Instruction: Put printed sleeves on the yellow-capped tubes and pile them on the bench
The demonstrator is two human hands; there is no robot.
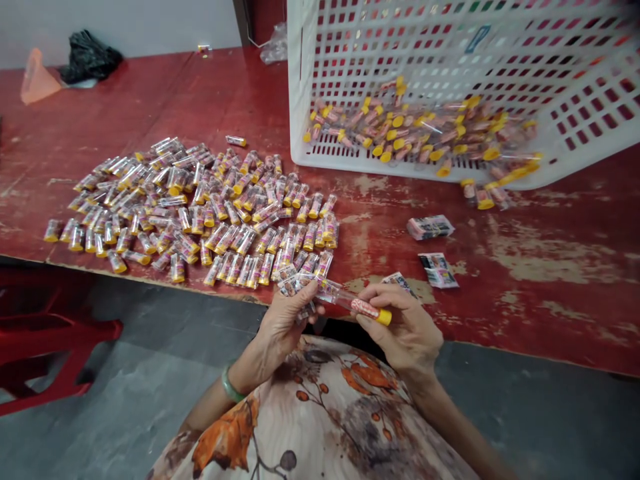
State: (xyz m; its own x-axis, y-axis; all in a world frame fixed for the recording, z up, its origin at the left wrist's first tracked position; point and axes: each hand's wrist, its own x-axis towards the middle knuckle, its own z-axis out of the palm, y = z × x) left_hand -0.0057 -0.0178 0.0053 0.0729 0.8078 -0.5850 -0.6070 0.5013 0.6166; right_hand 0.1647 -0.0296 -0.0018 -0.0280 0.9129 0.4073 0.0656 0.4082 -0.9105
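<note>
My right hand [407, 330] is closed round a clear plastic tube [353, 303] with a yellow cap, held level just below the table's front edge. My left hand [287, 317] pinches a small stack of printed paper labels [295, 285] at the tube's open end. A green bangle [230, 387] sits on my left wrist. A large pile of finished tubes [200, 207] with yellow caps lies on the red table [550, 267] to the left of my hands.
A white plastic basket [450, 40] lies tipped at the back right, with several yellow-capped tubes inside and spilling out. Two label bundles [430, 227] [439, 269] lie near my hands. A red stool [45, 347] stands at left; a black bag [87, 57] sits far left.
</note>
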